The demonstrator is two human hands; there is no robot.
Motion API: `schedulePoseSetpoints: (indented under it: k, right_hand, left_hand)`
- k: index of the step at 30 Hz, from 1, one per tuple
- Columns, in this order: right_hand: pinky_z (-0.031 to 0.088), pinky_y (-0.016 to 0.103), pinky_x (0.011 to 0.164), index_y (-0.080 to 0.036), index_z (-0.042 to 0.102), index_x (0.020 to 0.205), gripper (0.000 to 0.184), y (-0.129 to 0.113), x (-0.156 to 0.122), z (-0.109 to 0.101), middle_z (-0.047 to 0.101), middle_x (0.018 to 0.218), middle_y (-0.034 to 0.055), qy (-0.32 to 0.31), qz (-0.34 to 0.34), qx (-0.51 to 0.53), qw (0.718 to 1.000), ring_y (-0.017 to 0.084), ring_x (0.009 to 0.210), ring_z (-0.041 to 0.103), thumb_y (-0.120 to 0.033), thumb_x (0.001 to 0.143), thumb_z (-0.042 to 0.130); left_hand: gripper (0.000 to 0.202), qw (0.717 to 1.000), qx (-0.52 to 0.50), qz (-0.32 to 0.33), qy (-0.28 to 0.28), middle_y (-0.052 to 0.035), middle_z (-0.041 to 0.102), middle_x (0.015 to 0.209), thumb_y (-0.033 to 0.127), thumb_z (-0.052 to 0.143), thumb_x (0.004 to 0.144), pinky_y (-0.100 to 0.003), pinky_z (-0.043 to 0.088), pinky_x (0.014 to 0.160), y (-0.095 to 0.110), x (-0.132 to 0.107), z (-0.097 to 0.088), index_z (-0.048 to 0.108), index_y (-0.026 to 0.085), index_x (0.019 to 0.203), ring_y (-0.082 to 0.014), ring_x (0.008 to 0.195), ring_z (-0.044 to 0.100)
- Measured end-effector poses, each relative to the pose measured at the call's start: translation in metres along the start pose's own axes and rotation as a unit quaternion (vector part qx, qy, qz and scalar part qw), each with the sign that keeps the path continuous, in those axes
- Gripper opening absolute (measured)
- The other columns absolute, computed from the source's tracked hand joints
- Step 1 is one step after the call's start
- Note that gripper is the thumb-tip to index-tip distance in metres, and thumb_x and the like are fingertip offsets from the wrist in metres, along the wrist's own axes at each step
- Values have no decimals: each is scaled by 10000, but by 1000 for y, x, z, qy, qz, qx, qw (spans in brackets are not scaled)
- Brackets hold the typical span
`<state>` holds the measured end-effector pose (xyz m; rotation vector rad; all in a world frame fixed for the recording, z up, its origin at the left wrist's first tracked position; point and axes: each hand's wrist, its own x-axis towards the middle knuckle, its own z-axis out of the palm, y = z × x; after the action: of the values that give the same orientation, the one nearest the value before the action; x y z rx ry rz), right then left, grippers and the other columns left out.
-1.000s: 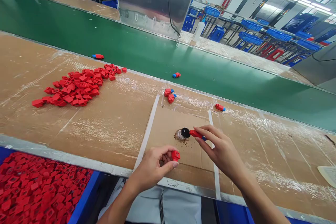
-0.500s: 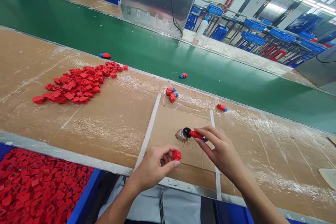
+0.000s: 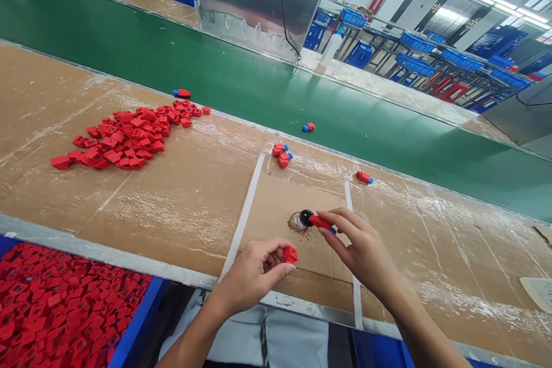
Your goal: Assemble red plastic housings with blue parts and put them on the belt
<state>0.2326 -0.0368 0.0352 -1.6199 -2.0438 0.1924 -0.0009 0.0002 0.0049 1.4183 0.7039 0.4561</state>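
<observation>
My left hand (image 3: 252, 276) pinches a small square red plastic part (image 3: 290, 254) between thumb and fingertips, above the cardboard's front edge. My right hand (image 3: 362, 247) holds a red plastic piece with a blue end (image 3: 321, 222) between thumb and fingers. The red piece's far end meets a round black cap (image 3: 306, 218), which sits over a small round dish (image 3: 295, 222) smeared with brown paste. Brown specks dot the cardboard sheet (image 3: 276, 213) around the dish. I cannot tell whether the cap is fixed to the piece.
A heap of red parts (image 3: 121, 138) lies on the cardboard to the left, with a few red-and-blue pieces (image 3: 280, 155) beyond my hands. A blue-walled bin (image 3: 138, 310) of red parts sits at lower left. A green conveyor belt (image 3: 259, 86) runs behind.
The red-and-blue piece on the green belt has travelled to the right. My hands and what they hold have barely moved.
</observation>
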Motion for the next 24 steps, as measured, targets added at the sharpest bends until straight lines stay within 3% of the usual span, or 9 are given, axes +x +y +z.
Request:
schedulePoseSetpoints:
  k: [6,11,16,24]
  right_hand:
    - [527,320,756,-201,610,1180,216,-7,0,-7,641,1038,77,28,3,15,999,192,885,636,-247,980,542]
    - [505,286,784,-214,609,1168,210,-28,-5,-12,634,1046,61,42,8,55,998,172,911,624,-196,962,575]
    - [503,261,804,-214,593,1210,256,-43,-15,0,633,1051,60,19,5,102,995,163,932,624,-174,957,581]
    - [512,270,823,-227,587,1213,263,-45,-28,21,632,1079,62,15,30,140,990,174,977,621,-176,956,575]
  left_hand:
    - [168,1000,-18,8,2,4,619,855,213,548,908,-225,412,699,-6,1,0,643,208,1047,-132,786,548]
    - [190,999,-34,12,2,-12,642,910,196,511,922,-255,444,783,-9,2,0,627,219,1071,-158,853,602]
    - [213,999,-44,15,1,-27,668,945,219,525,928,-272,455,805,-12,2,0,630,228,1113,-174,879,623]
    - [287,999,-47,23,-3,-32,663,897,219,534,923,-273,469,785,-10,2,0,640,206,1190,-189,881,622]
